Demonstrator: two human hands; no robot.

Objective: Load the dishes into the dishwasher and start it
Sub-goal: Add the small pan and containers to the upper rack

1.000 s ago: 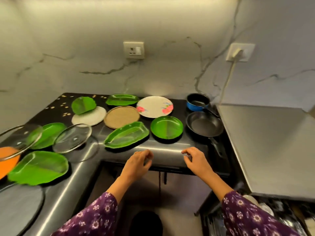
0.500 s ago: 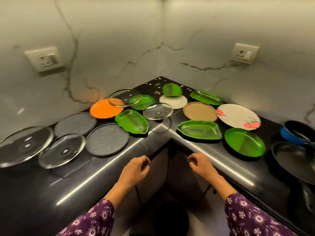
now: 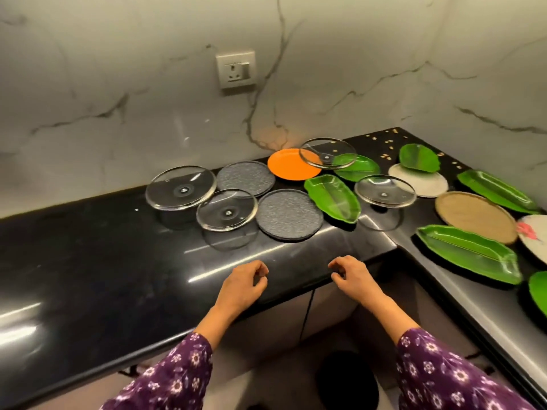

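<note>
Here your left hand point(image 3: 244, 281) and right hand point(image 3: 350, 275) hover over the front edge of the black desk point(image 3: 88, 261), each grip loosely curled and empty, fingertips drawn in but pinching nothing. The dishes lie well beyond them. Four glass lids point(image 3: 180, 187) sit among two dark round plates point(image 3: 289, 215); one lid rests partly over the orange plate point(image 3: 291, 168). Green leaf-shaped plates point(image 3: 333, 196) spread toward the corner and along the right arm of the desk. The flowered plate point(image 3: 534, 235) and a green dish at the far right are cut off by the frame edge. The dishwasher is out of sight. A dark round thing point(image 3: 346, 380) on the floor between your sleeves is hard to make out.
</note>
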